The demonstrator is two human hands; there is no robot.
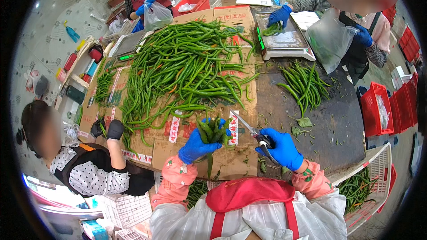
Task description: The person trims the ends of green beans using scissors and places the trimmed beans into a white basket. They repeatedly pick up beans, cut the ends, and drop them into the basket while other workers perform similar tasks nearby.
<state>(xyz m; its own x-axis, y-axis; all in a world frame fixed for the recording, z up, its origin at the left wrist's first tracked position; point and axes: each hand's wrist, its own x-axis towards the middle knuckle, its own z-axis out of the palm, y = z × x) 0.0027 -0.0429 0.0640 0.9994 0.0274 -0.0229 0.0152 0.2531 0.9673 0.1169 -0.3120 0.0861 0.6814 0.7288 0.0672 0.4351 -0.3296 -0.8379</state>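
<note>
In a blue glove, my left hand (pixel 198 146) grips a bunch of green chili peppers (pixel 213 131) just above the cardboard at the table's near side. One long pepper hangs down below that hand. My right hand (pixel 282 148), gloved alike, holds scissors (pixel 248 126) by their dark handles, with the blades pointing up and left, past the bunch. The blades look nearly closed and stand apart from the peppers. Beyond both hands spreads a large heap of long green peppers (pixel 186 63), a few of them orange. A smaller pile of peppers (pixel 305 85) lies to the right on the dark tabletop.
A digital scale (pixel 282 35) stands at the far right, where a co-worker's gloved hand (pixel 280 16) holds peppers. Another scale (pixel 128 45) sits far left. Two other people work at the left and far side. A white basket of peppers (pixel 358 186) stands by my right elbow.
</note>
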